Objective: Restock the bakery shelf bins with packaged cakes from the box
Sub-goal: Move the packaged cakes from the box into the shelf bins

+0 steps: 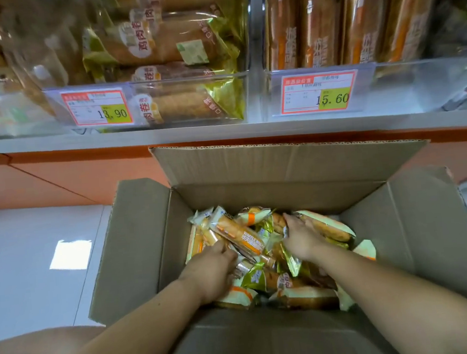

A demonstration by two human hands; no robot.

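- Left hand (216, 264): down in the cardboard box (136, 241), fingers curled among the packaged cakes (266, 279); cannot tell if it grips one.
- A "WAFFLE BREAD" pack (241, 236) lies tilted just beside its fingers.
- Right hand (300, 238): palm down, fingers stretched out, resting against a white-and-orange pack (328, 226); nothing held.
- Box flaps open; it stands on the pale floor (22, 266) below the shelf.
- Left bin (145, 84): gold-wrapped rolls, price tag (96, 111) 13.90.
- Right bin (405, 88): upright orange packs, tag (318, 93) 15.60.
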